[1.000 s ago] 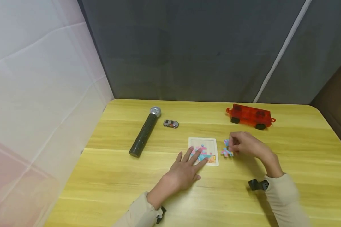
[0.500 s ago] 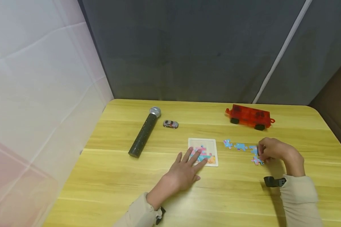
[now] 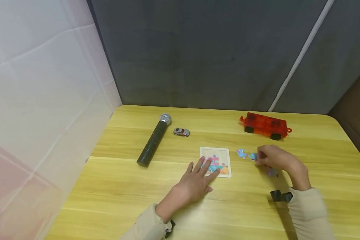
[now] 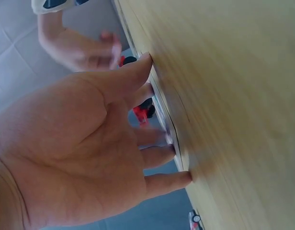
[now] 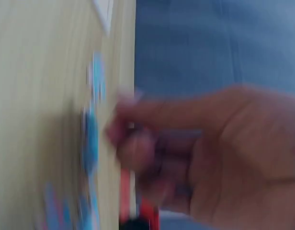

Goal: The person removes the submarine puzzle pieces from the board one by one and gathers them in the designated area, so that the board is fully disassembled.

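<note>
My left hand [image 3: 195, 183] lies with spread fingers across a small square puzzle board [image 3: 214, 150], its fingertips on the board's lower left. The pink, blue and orange pieces set in the board's lower half are partly covered by those fingers. To the right, my right hand [image 3: 274, 160] is raised over the loose pieces, thumb and fingers together. A pale pinkish edge of a puzzle piece [image 5: 130, 94] shows at its fingertips, blurred. Beneath and beside it lie loose blue-and-pink pieces: one at the left [image 3: 241, 153], another by the fingertips [image 3: 252, 156], and one partly shaded below [image 3: 271, 172].
A red toy trailer [image 3: 265, 125] with black wheels stands behind the right hand. Left of the board are a small toy car [image 3: 181, 132] and a black microphone [image 3: 154, 141] with a silver head. A dark partition [image 3: 180, 66] rises behind the table.
The right hand first went right, spreading the pieces from a small cluster into a loose group, then came back left and up. The left hand has stayed on the board.
</note>
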Action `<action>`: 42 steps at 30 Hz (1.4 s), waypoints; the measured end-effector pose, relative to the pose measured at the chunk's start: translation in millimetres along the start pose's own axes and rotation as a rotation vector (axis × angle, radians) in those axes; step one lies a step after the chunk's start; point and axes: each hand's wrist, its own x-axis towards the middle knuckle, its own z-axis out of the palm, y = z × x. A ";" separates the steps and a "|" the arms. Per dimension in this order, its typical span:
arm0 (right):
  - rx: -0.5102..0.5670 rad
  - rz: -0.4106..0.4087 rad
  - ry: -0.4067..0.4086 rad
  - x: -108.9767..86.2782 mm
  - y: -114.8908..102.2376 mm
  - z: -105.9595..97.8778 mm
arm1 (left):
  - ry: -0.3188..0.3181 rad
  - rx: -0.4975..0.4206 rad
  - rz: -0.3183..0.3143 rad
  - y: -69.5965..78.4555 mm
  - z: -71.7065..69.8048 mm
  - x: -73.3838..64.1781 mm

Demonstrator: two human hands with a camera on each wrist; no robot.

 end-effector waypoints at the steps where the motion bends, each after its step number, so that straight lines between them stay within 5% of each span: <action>1: 0.008 -0.052 0.011 6.7 -9.7 4.3 | -0.002 -0.009 -0.003 0.0 0.6 0.3; 5: 0.021 -0.239 0.054 36.8 -46.3 23.4 | 0.000 -0.031 -0.005 -1.7 5.9 3.7; 8: -0.010 -0.292 0.077 54.7 -65.4 40.0 | 0.009 -0.083 0.014 -6.4 17.6 10.2; 19: -0.050 -0.164 0.212 69.9 -79.7 74.5 | -0.024 0.011 -0.011 0.3 1.6 0.7; 27: 0.167 -0.167 0.195 69.8 -77.3 64.4 | -0.029 0.012 -0.011 0.6 0.8 0.7; 33: 0.229 -0.150 0.111 48.0 -57.4 31.7 | -0.021 0.034 -0.014 1.5 1.0 0.2; 38: 0.246 -0.032 -0.078 16.8 -23.5 8.0 | -0.017 0.046 -0.012 1.9 1.6 -0.4; 42: 0.220 0.081 -0.110 2.9 -5.3 0.3 | -0.011 0.044 -0.011 1.5 1.7 0.2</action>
